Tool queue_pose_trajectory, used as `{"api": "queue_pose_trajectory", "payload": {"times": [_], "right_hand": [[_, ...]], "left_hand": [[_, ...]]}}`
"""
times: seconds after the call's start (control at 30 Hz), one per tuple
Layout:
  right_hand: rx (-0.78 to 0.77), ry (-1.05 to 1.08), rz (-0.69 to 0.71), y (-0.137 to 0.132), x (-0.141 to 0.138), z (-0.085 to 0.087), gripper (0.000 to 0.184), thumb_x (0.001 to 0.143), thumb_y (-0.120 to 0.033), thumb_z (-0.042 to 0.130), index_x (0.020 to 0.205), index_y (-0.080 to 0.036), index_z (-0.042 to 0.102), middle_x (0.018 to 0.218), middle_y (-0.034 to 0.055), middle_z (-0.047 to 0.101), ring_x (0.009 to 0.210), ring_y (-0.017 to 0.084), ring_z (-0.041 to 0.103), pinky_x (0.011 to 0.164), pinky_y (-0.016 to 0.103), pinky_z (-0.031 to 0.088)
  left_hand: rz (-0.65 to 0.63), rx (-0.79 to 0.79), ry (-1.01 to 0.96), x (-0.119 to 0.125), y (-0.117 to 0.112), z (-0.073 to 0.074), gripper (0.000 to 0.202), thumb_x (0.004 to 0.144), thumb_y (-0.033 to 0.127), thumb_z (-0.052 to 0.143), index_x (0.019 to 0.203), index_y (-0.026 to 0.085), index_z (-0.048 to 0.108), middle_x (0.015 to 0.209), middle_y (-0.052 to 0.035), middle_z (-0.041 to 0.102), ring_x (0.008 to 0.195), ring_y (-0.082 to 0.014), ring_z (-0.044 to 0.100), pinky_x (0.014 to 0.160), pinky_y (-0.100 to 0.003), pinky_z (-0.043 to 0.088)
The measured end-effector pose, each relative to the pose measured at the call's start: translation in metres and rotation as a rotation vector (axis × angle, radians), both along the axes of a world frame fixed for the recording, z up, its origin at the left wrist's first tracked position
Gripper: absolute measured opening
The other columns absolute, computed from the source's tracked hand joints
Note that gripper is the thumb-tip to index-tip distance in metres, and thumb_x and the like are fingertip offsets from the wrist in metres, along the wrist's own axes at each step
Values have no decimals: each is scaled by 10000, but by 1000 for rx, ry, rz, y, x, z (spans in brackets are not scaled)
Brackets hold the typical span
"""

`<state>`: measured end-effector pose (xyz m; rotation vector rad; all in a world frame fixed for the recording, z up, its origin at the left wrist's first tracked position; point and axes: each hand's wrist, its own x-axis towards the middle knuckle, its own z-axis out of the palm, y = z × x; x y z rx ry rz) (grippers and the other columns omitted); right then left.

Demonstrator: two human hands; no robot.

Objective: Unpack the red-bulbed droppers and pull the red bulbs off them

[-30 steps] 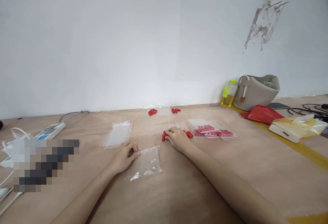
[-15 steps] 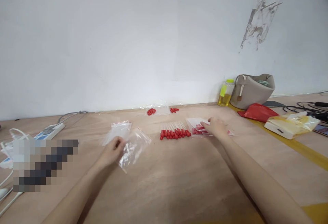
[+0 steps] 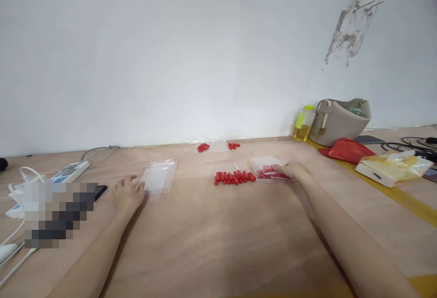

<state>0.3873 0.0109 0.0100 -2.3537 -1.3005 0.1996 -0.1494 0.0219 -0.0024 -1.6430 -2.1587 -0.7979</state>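
On the left, my left hand is open with its fingers spread, just beside a small stack of clear zip bags. My right hand reaches in from the right, its fingers closed at the edge of a plastic bag with red-tipped sticks inside. That bag lies on others like it, and some fingertips are hidden. Between the hands lies a row of red-tipped white sticks, red ends toward me.
Against the wall are two small red piles on clear plastic. To the right stand a bottle, a grey bag, a red pouch and a tissue pack. A power strip and cables lie left.
My left hand has moved left and opened; the loose clear bag now lies with the stack. The right-hand bags sit closer together, with my right hand lower on their right edge.
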Motion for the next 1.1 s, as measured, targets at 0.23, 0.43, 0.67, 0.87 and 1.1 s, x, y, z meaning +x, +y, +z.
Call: {"api": "queue_pose_trajectory", "payload": {"times": [0.23,0.43,0.67,0.87,1.1], "right_hand": [[73,97,16,-5,-9,9,257,777,-318,481,714,-116,626,812,175,646,836,276,609,709,347,439],[403,156,138,-15,-39,40,262,875,-328,321,927,-148,503,822,77,622,726,157,607,650,250,461],[242,876,841,-45,-134,31,290,772,-466,506,721,-187,449,555,-63,482,470,84,483,450,192,397],[-65,981,1116,-56,-184,-17,338,685,-475,619,675,-173,466,553,-68,496,480,63,463,468,178,376],[-202,1305,798,-64,-180,-16,503,517,-252,772,880,-175,431,599,-56,603,486,94,568,521,239,488]], "left_hand": [[-168,115,92,28,-18,4,342,776,387,434,1025,166,508,992,-109,526,1019,-284,452,893,-401,336],[-358,156,39,45,-27,10,291,785,385,436,1001,199,493,992,-74,538,1001,-263,470,908,-376,338],[-762,217,-44,94,-61,20,200,788,330,491,940,201,496,1013,-74,537,1024,-225,473,914,-366,363],[-1304,-262,-40,129,-93,16,418,805,365,483,1185,202,422,1262,-104,422,1177,-229,394,969,-361,358],[-1247,-426,-19,132,-90,3,583,788,430,517,1311,258,323,1354,-94,354,1222,-247,362,989,-402,345]]}}
